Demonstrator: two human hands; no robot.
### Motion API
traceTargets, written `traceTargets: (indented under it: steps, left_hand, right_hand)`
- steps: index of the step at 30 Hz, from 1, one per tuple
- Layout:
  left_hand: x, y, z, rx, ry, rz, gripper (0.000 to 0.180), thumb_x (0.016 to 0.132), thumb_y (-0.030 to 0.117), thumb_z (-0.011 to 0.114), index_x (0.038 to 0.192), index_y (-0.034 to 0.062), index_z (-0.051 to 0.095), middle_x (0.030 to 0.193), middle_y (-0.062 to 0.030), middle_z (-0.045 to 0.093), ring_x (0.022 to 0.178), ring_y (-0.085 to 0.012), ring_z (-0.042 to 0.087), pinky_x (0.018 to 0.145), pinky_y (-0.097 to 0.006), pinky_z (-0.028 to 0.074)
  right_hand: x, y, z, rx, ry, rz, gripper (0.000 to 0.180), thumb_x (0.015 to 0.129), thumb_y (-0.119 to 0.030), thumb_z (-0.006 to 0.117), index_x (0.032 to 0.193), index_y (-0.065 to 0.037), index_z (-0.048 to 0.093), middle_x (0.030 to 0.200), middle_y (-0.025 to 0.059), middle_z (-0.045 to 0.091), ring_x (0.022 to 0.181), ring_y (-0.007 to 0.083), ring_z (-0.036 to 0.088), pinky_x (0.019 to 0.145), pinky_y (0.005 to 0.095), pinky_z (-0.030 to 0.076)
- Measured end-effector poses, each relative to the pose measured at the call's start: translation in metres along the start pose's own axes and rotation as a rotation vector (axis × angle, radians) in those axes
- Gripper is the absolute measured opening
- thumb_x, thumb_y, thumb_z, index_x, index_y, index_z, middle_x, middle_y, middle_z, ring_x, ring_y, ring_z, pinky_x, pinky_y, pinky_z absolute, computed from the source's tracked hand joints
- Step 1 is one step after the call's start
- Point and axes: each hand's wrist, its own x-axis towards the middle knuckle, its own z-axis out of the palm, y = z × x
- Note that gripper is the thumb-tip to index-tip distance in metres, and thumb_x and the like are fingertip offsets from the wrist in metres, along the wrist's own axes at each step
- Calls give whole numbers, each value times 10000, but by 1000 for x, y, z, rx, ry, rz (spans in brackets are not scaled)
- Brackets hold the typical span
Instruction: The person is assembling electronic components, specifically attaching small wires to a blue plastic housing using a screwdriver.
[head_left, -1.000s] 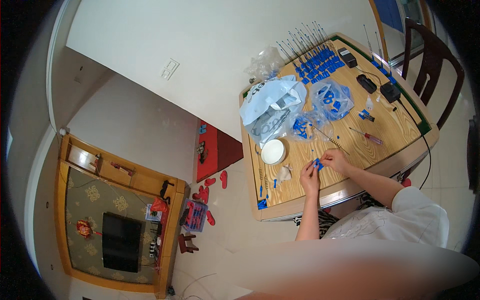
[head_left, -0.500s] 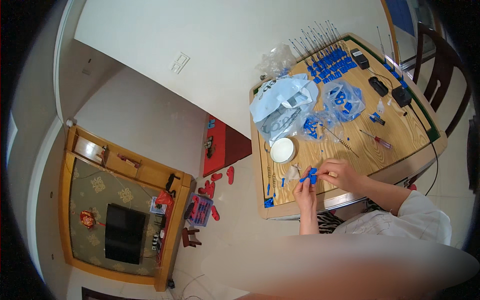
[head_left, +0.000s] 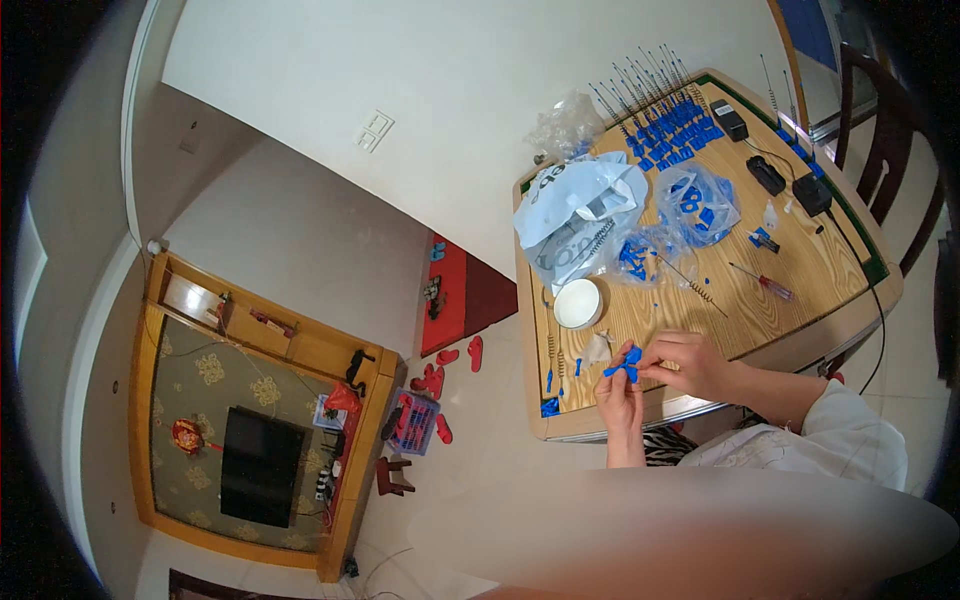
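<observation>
Both hands meet over the near edge of the wooden tabletop (head_left: pixel 800 290). The left hand (head_left: pixel 620 392) and right hand (head_left: pixel 690 365) each have their grip clamped on a small blue plastic part (head_left: pixel 624 364), held between them just above the surface. Just beyond the hands stands a round white dish (head_left: pixel 578 303). Farther back lie a white plastic bag (head_left: pixel 580 215), clear bags of blue parts (head_left: pixel 700 200) and a red-handled screwdriver (head_left: pixel 765 283). Rows of blue pieces with metal antennas (head_left: pixel 665 120) fill the far corner.
</observation>
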Motion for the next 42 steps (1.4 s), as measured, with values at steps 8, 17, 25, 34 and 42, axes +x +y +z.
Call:
traceTargets:
  steps: [8, 17, 25, 34, 42]
  left_hand:
    - [2, 4, 18, 748, 50, 153, 258, 860, -3, 555, 1108, -69, 578, 1197, -202, 550, 1092, -221, 536, 950, -319, 422]
    - [9, -86, -30, 1183, 132, 55, 197, 822, 67, 642, 988, -38, 641, 1011, -125, 628, 953, -207, 575, 839, -302, 451]
    - [5, -95, -25, 1386, 52, 213, 168, 790, 73, 659, 943, 5, 670, 930, -127, 631, 869, -256, 591, 780, -322, 460]
    - [14, -94, -31, 1483, -56, 237, 303, 755, 60, 681, 1047, 15, 612, 938, -126, 618, 819, -258, 578, 714, -343, 458]
    - [14, -95, -29, 1461, 12, 131, 361, 732, 53, 691, 1077, 28, 590, 932, -146, 598, 798, -243, 569, 708, -328, 457]
  right_hand:
    - [-9, 27, 2, -59, -25, 11, 103, 763, -97, 662, 803, -17, 610, 765, 96, 595, 719, 252, 589, 624, 332, 459]
    - [-80, 153, 30, -192, 2, 407, 115, 740, -96, 670, 747, -11, 592, 733, 130, 587, 691, 273, 586, 603, 349, 461]
    - [-93, 166, 22, -269, -74, 262, 87, 732, -84, 631, 785, -27, 591, 800, 129, 578, 807, 317, 551, 713, 404, 439]
    - [-82, 180, 14, -216, -132, 255, 103, 738, -92, 649, 792, -30, 586, 774, 122, 577, 787, 308, 558, 697, 392, 446]
    - [-80, 175, 19, -236, -121, 282, 153, 721, -113, 690, 825, -48, 599, 763, 99, 572, 762, 292, 561, 673, 367, 450]
